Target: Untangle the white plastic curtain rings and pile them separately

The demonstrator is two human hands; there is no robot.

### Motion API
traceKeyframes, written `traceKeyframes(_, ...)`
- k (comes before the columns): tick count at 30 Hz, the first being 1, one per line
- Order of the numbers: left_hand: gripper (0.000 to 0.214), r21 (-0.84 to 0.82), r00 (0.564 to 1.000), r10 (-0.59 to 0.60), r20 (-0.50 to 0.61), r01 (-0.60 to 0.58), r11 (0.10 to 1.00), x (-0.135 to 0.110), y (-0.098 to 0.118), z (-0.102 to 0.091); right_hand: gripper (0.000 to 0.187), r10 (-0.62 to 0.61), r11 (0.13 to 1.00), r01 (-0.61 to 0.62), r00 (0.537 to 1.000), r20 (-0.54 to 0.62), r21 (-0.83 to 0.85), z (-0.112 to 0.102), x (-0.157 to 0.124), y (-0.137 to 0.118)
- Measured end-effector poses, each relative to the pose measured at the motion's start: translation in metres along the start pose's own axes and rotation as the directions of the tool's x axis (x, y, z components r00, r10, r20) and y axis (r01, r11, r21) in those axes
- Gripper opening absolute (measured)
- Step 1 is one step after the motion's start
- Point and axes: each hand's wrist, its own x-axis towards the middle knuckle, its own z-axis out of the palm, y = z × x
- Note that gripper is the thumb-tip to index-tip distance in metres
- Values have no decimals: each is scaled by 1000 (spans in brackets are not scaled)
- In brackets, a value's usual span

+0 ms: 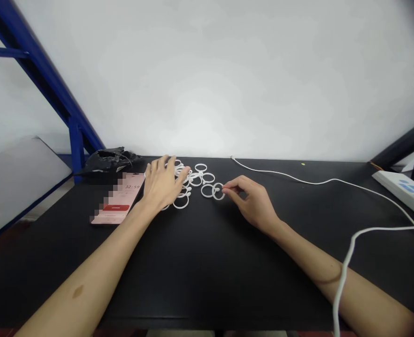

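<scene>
Several white rings (181,201) with small round tabs lie in a loose cluster on the black table (192,271). Over the left part of that cluster rests my left hand (159,182), palm down with fingers spread, hiding some of the rings. My right hand (252,199) pinches the edge of one white ring (218,191) between thumb and forefinger at the cluster's right side. This pinched ring overlaps another white ring (207,190) to its left; whether the two are linked, I cannot tell.
A phone (117,201) showing a timer lies left of my left hand, with a crumpled black plastic bag (108,159) behind it. A white cable (291,175) runs across the right side and over my right forearm. A white box (406,189) sits at the right edge.
</scene>
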Motion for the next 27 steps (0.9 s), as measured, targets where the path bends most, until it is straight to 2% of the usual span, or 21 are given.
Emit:
traceKeyframes(4, 66, -97, 993, -11, 115, 22, 995, 3, -11, 7, 9, 4, 1000, -5, 999, 47, 26, 1, -1, -2)
traceKeyframes(8, 62, -173, 985, 21, 174, 10, 985, 1, -5, 8, 8, -4, 999, 2, 998, 64, 46, 2, -2, -3)
traceKeyframes(15, 50, -230, 968, 174, 181, -131, 964, -4, 9, 7, 6, 11, 999, -11, 1000, 13, 34, 3, 0, -4)
traceKeyframes(20, 51, -112, 970, 182, 163, -165, 980, -5, 17, 2, 10, 16, 998, -14, 999, -41, 58, 10, 1, -5)
traceKeyframes(22, 54, -39, 977, 167, 135, -163, 986, -4, 17, 2, 11, 2, 1000, -2, 1000, -10, 17, 13, 2, -4)
traceKeyframes(24, 58, 7, 980, 153, 125, -155, 988, -3, 15, 4, 9, -44, 996, 49, 997, 68, -81, 17, 3, -1)
traceKeyframes(27, 67, 12, 976, 115, 186, -119, 993, 0, 9, 8, 10, -85, 967, 124, 981, 175, -224, 20, 3, 3)
